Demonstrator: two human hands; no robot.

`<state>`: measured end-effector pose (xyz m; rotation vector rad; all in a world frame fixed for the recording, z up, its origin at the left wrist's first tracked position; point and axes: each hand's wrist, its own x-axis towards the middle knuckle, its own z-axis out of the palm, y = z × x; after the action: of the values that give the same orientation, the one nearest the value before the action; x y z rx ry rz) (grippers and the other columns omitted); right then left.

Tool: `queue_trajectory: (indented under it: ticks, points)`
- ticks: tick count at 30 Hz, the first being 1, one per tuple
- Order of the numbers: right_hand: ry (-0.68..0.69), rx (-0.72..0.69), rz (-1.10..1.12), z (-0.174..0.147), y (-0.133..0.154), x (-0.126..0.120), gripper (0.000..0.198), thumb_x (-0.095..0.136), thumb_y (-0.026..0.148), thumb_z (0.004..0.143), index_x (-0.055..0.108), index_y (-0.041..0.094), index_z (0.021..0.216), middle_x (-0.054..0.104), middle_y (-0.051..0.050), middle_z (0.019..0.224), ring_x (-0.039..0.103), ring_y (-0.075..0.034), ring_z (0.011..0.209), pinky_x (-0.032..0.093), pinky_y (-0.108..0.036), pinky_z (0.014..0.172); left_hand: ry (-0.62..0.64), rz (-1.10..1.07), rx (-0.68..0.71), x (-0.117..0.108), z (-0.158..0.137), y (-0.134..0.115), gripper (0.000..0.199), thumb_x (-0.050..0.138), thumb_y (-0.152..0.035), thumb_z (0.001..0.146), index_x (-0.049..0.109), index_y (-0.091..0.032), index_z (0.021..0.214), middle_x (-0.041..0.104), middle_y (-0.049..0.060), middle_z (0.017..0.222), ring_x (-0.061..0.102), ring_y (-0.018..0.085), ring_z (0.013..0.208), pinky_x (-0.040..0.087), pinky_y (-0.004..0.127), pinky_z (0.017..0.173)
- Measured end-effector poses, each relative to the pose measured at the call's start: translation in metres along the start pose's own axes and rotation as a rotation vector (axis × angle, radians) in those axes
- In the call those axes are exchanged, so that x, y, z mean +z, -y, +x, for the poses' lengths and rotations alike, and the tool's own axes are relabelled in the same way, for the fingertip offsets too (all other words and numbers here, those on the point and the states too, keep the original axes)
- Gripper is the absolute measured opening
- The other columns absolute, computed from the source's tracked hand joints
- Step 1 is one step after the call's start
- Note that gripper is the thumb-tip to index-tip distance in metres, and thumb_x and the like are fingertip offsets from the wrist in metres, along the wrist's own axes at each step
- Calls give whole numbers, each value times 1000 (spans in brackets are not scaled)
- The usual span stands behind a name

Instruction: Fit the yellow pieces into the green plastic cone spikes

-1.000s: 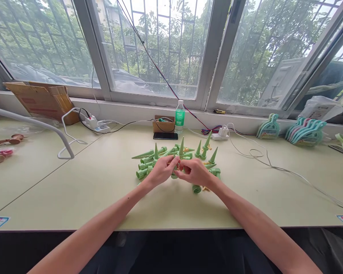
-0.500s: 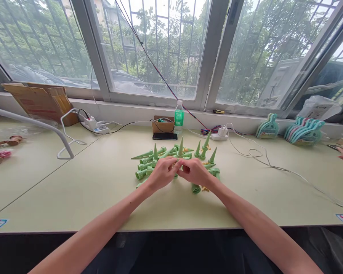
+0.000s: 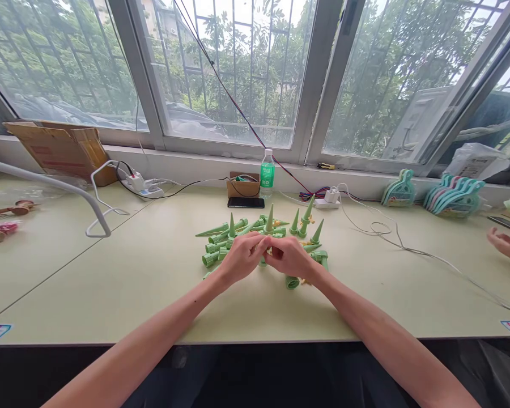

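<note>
In the middle of the table my left hand (image 3: 247, 255) and my right hand (image 3: 289, 256) meet, with fingertips pressed together. Both are closed around a green plastic watering spike (image 3: 262, 262), mostly covered by the fingers; only a bit of green shows below them. More green spikes surround the hands: pointed cones (image 3: 270, 218) standing upright behind, and ribbed tubes (image 3: 212, 258) lying to the left. A tube with its open end towards me (image 3: 293, 283) lies beneath my right hand. Small yellow-orange valve pieces (image 3: 306, 281) are scattered among them.
Behind the spikes are a black phone (image 3: 245, 203), a small cardboard box (image 3: 243, 186) and a green-labelled bottle (image 3: 267, 174). White cables (image 3: 402, 246) cross the right side. A metal lamp arm (image 3: 79, 195) reaches in from the left. Another person's hand (image 3: 508, 245) is at far right.
My hands stay together in almost the same place, with barely any finger movement. At far right, the other person's hand has shifted left and a little lower, apart from the green item above it.
</note>
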<state>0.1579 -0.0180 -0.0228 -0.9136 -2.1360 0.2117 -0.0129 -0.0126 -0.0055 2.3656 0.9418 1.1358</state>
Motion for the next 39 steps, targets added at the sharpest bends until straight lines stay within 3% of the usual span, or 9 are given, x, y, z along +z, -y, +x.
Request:
queue_trajectory:
  ticks: [3,7,13,22,28,32,39]
  points:
    - [-2,30,-11,0,1,-2,19,55,20,79,45,20,62,41,7,51,33,-7,48,33,-20,51,-90,-3,-22,0,0,1,54,30,-43,100,57,-16,61,56,3,63,47,13,58,35,27,57]
    - [-72,67,-22,1,0,-7,28,57,23,78,37,20,58,40,7,49,32,-7,47,32,-21,50,-209,-21,-51,-2,0,2,51,34,-44,99,65,-16,69,64,3,67,56,14,62,41,26,62]
    - [-295,124,-63,3,-1,-14,32,56,29,80,36,21,57,38,7,47,32,-7,45,33,-21,48,-231,-45,-132,-1,1,2,56,31,-43,100,65,-16,64,60,1,55,55,12,52,43,26,61]
    - [-512,160,-174,4,-11,-17,33,55,32,80,35,21,56,37,7,45,33,-8,43,33,-22,48,-123,31,-169,3,2,7,53,31,-40,99,67,-16,68,65,3,62,59,15,58,42,27,62]
    - [-566,190,-205,4,-21,-24,35,55,32,81,34,21,55,38,6,45,33,-8,43,32,-22,48,-33,75,-152,5,1,10,47,32,-35,98,63,-17,66,67,4,67,60,17,62,43,28,65]
    - [-526,214,-205,4,-25,-24,34,55,33,82,35,21,56,39,7,45,34,-8,43,32,-22,49,50,103,-63,6,0,7,23,44,-23,91,65,-16,94,68,5,83,59,17,66,45,29,67]
    - [-480,296,-232,5,-27,-25,30,55,32,81,38,21,59,41,6,47,36,-9,44,33,-23,52,160,98,34,9,-5,7,31,50,-15,84,64,-19,112,68,8,107,64,19,85,50,33,80]
